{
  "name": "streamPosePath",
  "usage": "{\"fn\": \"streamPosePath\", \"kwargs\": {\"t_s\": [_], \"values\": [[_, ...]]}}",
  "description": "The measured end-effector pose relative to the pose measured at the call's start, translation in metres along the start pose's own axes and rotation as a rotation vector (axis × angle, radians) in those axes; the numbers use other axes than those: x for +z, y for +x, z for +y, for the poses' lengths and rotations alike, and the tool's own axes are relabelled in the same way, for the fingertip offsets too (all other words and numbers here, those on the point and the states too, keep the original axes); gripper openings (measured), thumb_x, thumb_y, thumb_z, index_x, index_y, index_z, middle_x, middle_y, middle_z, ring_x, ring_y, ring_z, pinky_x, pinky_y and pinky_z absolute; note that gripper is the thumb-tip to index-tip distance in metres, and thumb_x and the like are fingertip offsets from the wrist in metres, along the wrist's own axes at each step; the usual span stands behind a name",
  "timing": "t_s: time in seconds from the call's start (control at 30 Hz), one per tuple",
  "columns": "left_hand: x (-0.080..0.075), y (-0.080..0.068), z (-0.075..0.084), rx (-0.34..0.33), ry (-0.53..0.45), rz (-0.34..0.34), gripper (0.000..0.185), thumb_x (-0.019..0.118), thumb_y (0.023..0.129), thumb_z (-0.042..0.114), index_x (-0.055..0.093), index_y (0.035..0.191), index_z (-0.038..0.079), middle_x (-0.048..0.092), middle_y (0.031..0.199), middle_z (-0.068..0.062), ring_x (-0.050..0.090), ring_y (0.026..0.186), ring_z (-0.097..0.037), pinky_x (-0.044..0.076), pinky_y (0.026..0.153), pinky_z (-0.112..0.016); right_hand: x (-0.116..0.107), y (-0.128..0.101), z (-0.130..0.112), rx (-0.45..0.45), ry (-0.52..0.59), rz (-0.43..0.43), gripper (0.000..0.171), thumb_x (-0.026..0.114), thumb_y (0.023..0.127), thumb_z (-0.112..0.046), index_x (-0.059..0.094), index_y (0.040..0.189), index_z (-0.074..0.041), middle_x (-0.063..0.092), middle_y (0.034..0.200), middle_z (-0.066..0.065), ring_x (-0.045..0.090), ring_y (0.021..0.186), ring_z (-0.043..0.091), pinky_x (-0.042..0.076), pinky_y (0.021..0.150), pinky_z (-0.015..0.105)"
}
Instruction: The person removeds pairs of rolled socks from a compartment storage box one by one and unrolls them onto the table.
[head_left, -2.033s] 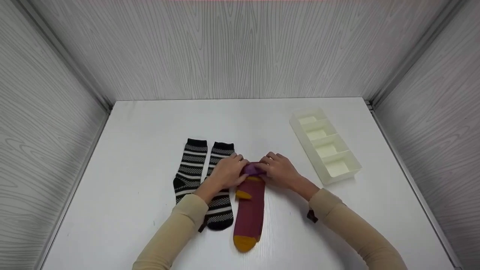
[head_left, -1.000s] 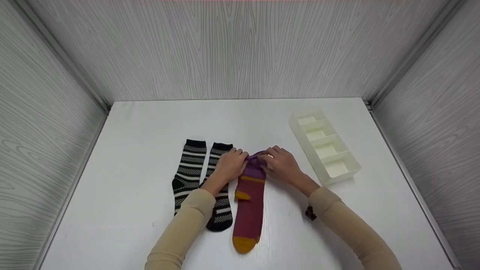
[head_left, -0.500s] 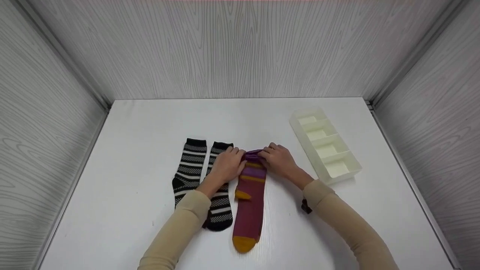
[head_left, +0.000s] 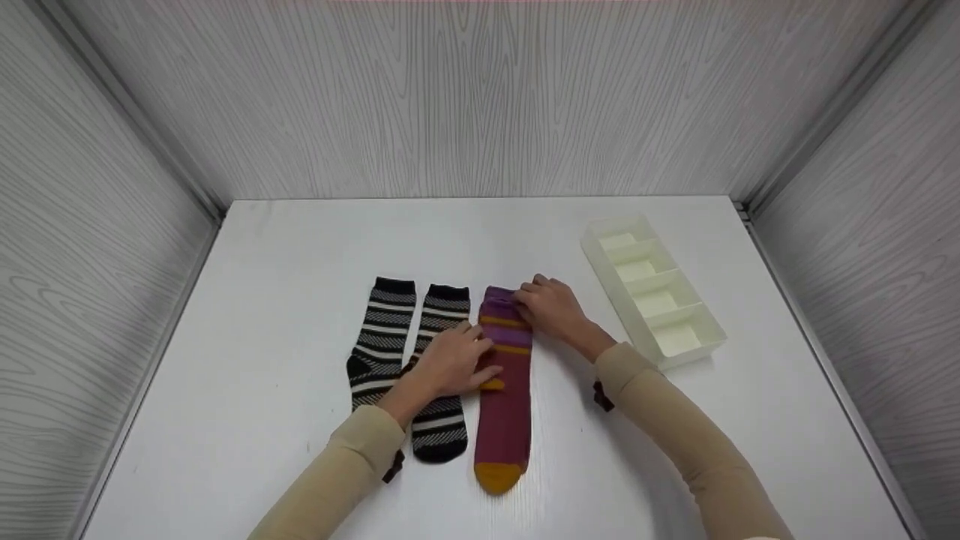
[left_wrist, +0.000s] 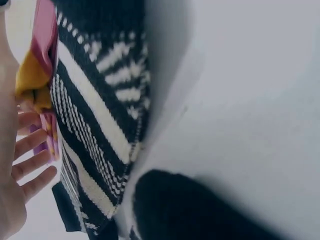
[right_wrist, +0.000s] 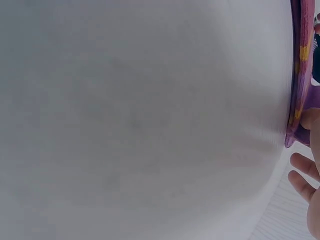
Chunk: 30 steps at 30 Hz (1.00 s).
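Observation:
Burgundy socks [head_left: 504,427] with mustard toes and purple striped cuffs lie flat, one over the other, in the middle of the table. My left hand [head_left: 451,361] rests over their left edge by the mustard heel, its fingers spread and fairly straight, as the left wrist view also shows. At the cuff's upper right corner, my right hand [head_left: 551,306] pinches the purple fabric, while its other fingers stay loose in the right wrist view. Two black-and-white striped socks [head_left: 384,322] lie side by side on the left; the left forearm and hand hide parts of them.
A white tray [head_left: 619,289] with several compartments in a row stands slanted at the back right of the white table [head_left: 285,300]. Grey wood-grain walls [head_left: 480,97] enclose the table at the back and both sides.
The bunched purple cuff has been unrolled and lies flat, stretching farther back. My left hand has let go of the cuff and moved down to the heel; the right hand has shifted slightly back.

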<state>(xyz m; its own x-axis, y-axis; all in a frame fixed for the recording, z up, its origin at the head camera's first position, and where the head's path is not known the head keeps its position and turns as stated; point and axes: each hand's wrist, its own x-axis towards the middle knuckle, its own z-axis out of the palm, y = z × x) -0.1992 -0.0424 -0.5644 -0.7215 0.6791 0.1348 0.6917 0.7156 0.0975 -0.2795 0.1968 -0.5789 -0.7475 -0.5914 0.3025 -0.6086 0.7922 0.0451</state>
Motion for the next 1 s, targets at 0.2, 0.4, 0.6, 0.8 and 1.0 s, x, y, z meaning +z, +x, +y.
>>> {"fn": "streamPosePath", "kwargs": {"t_s": [0.2,0.4,0.6,0.8,1.0], "values": [[0.002,0.0,0.003,0.003,-0.001,-0.057,0.058,0.063,0.098,0.064,0.073,0.124,0.014,0.07,0.125,-0.008,0.064,0.113,-0.027,0.059,0.093,-0.041,0.0,0.011,0.002,0.031,0.013,-0.062,0.019,0.068,0.103,-0.025,0.079,0.112,-0.012,0.079,0.104,0.004,0.068,0.094,0.026,0.059,0.078,0.041],[0.003,0.002,0.001,-0.022,0.006,-0.079,0.059,0.062,0.098,0.065,0.072,0.128,0.015,0.069,0.127,-0.009,0.064,0.117,-0.027,0.059,0.096,-0.042,0.0,0.02,0.004,0.043,0.025,-0.085,0.02,0.068,0.103,-0.025,0.079,0.114,-0.012,0.08,0.106,0.005,0.068,0.094,0.027,0.059,0.079,0.043],[0.004,0.005,-0.001,-0.028,0.02,-0.07,0.057,0.064,0.098,0.062,0.072,0.127,0.014,0.068,0.127,-0.009,0.064,0.118,-0.028,0.058,0.099,-0.043,0.002,0.029,0.004,0.068,-0.025,-0.148,0.023,0.065,0.105,-0.029,0.078,0.117,-0.014,0.079,0.11,0.003,0.068,0.099,0.026,0.059,0.083,0.042],[0.004,0.008,0.0,-0.042,0.047,-0.068,0.055,0.064,0.098,0.062,0.072,0.125,0.014,0.068,0.126,-0.009,0.064,0.115,-0.028,0.059,0.097,-0.043,0.002,0.034,0.004,0.068,-0.022,-0.16,0.022,0.064,0.106,-0.028,0.077,0.114,-0.012,0.079,0.107,0.005,0.068,0.098,0.027,0.059,0.083,0.043],[0.0,0.002,0.009,0.007,0.088,-0.024,0.046,0.064,0.1,0.057,0.073,0.119,0.015,0.069,0.118,-0.007,0.063,0.113,-0.026,0.058,0.095,-0.041,0.001,0.035,0.008,0.077,0.009,-0.169,0.021,0.066,0.105,-0.027,0.077,0.114,-0.011,0.079,0.107,0.006,0.068,0.096,0.028,0.06,0.082,0.044]]}}
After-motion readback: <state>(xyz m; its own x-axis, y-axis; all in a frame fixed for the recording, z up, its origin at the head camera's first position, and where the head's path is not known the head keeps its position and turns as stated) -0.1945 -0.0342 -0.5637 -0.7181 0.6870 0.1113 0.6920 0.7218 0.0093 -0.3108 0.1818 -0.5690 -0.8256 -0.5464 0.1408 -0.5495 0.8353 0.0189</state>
